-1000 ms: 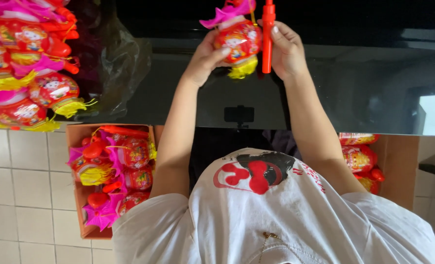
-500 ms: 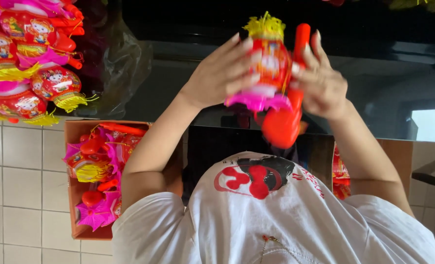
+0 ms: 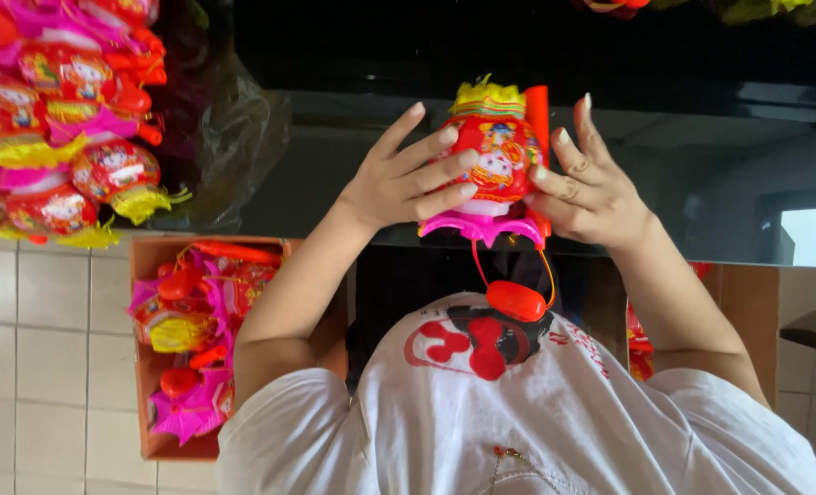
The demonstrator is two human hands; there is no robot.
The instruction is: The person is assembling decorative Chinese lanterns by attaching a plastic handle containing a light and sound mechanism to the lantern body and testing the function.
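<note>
Both hands hold the lantern [image 3: 495, 165]: left hand [image 3: 403, 183], right hand [image 3: 591, 188]. Its red stick [image 3: 538, 115] is mostly hidden. The box [image 3: 188, 339] is partly blocked by an arm.

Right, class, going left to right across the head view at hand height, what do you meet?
Bagged bunch of red lanterns → left hand → red toy lantern → right hand.
</note>
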